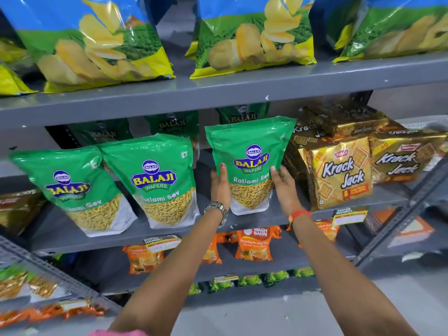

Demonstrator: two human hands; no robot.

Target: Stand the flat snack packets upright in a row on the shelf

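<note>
A green Balaji sev packet (251, 151) stands upright on the grey middle shelf (266, 220). My left hand (220, 187) grips its left edge and my right hand (283, 187) grips its right edge, thumbs on the front. Two more green sev packets (72, 187) (157, 178) stand to the left in a row, leaning a little leftward. Behind them, more green packets (242, 115) show in the shadow at the back of the shelf.
Gold Krack Jack biscuit packs (339, 170) are stacked right beside the held packet. Large chip bags (97, 40) fill the shelf above. Orange tea packets (254, 246) sit on the shelf below, behind price tags (160, 242). A gap separates the middle and held packets.
</note>
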